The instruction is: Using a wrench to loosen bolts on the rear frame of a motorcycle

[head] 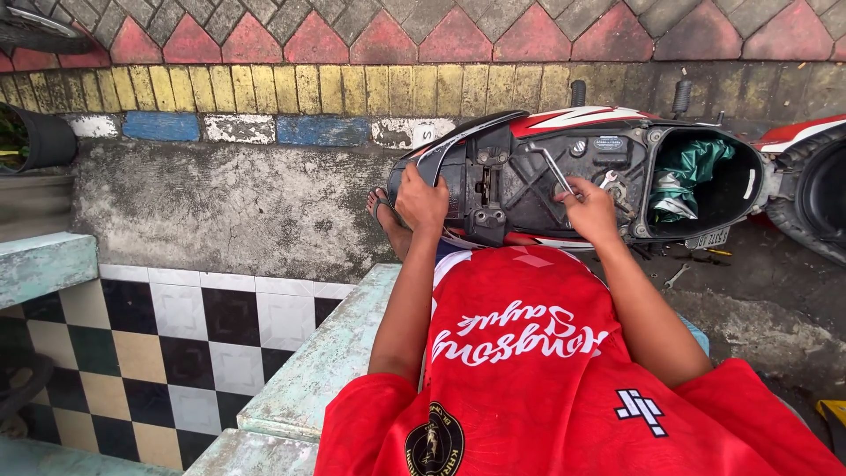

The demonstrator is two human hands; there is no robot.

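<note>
A person in a red shirt [529, 370] sits on a worn pale-green ledge [326, 361], seen from above, with a black, white and cream checkered tile floor [176, 344] to one side, and leans both arms out over a scooter [617, 167] parked on rough concrete just in front. The left hand [421, 201] is wrapped around the rear edge of the raised seat [458, 141], gripping it and holding it tipped up; the right hand [589, 210] is closed around the handle of a slim metal tool [555, 172], whose shaft angles up and away onto the black plastic frame under the seat. The two hands are well apart, one at each side of the seat hinge area. A foot in a sandal [385, 216] rests on the ground just beside the left hand. Past the right hand the open storage compartment [749, 189] holds a bundled green cloth [692, 167]. A small wrench [677, 276] lies on the ground below the scooter. Beyond it runs a curb painted yellow, blue and white [264, 106], then red and grey paving [441, 31]
</note>
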